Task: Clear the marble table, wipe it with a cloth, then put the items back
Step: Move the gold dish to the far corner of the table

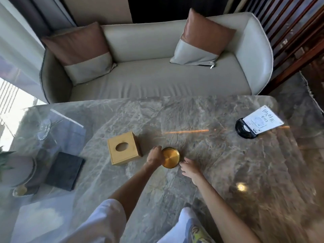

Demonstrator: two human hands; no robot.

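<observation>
On the marble table (201, 155) a round brass dish (170, 157) sits near the middle, just right of a square wooden tissue box (124, 149) with an oval hole in its top. The left hand (154, 156) curls against the dish's left rim, fingers bent round the edge and touching it; whether it truly grips the dish or only rests there cannot be told. The right hand (190, 168) lies just beside the dish's lower right edge with its fingers loosely spread, holding nothing. Far to the right, near the table's edge, a black round stand (242, 129) carries a white printed card (263, 121). At the left end lie a dark folded cloth (64, 171), a clear glass (44, 128) and a pale plant pot (19, 170). Beyond the table stands a grey sofa (157, 79) with two brown-and-grey cushions (82, 50).
</observation>
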